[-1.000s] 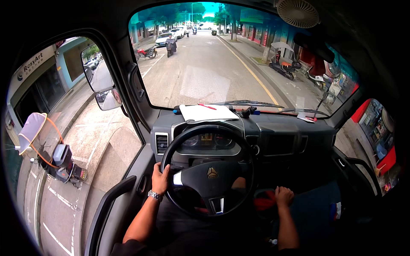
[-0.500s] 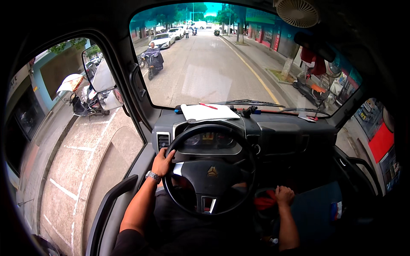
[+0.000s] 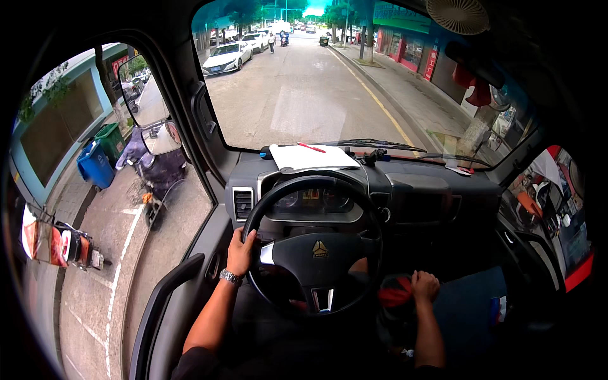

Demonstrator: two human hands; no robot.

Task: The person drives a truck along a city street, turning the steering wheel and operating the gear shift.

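Note:
My left hand [image 3: 239, 252] is wrapped round the left side of a black steering wheel [image 3: 285, 258], with a metal watch [image 3: 230, 276] on the wrist. At the lower right, my right hand [image 3: 425, 286] is closed, its fingers curled down beside a red, cloth-like thing [image 3: 396, 294]. What lies under that palm is hidden. On the dashboard beyond the wheel lies an open white pad of paper [image 3: 304, 159] with a red pen [image 3: 311, 148] on top.
Ahead runs a road [image 3: 304, 95], with a white car [image 3: 228, 58] parked on the left and a pedestrian [image 3: 272, 43] beyond. Outside the left window are a scooter rider [image 3: 155, 168], a blue bin [image 3: 95, 166], a green bin [image 3: 111, 142] and a parked scooter [image 3: 76, 247].
The street has slid backward past the cab. The scooter rider has passed from the windscreen to the left window, and the white car looks nearer. Both hands keep their places.

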